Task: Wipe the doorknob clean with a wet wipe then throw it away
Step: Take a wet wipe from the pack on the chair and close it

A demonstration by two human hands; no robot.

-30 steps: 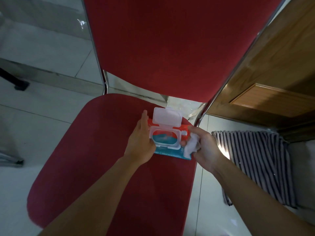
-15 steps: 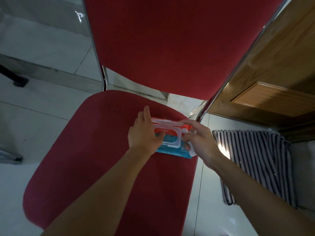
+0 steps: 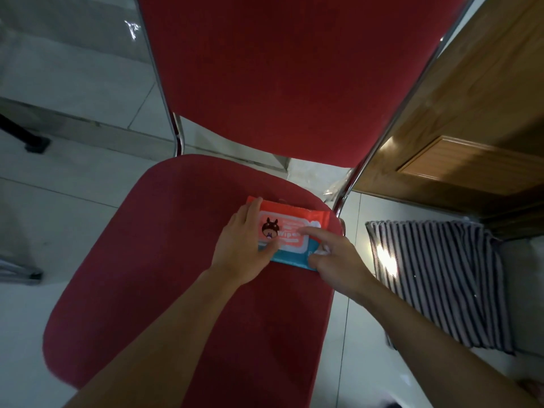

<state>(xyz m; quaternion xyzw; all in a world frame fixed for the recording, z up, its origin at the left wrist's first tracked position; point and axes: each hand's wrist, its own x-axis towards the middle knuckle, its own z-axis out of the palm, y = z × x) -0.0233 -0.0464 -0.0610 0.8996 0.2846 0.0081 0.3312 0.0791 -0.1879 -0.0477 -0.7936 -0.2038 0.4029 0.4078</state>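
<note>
White floor tiles surround a red chair (image 3: 164, 260), with a wooden door (image 3: 471, 119) at far right and a striped cloth (image 3: 435, 278) on the floor beside it. Your wipes pack (image 3: 290, 231) lies flat on the seat's far right part, its lid down. Your left hand (image 3: 243, 250) rests on the pack's left end, fingers straight, steadying it. Your right hand (image 3: 332, 257) presses the lid with its forefinger while the other fingers curl round a wet wipe (image 3: 325, 251), of which only a small white bit shows. No doorknob is in view. The pack sits near the seat's right edge, so a hard push could slide it off; and the bunched wipe could slip out of your loose curl as you turn towards the door.
</note>
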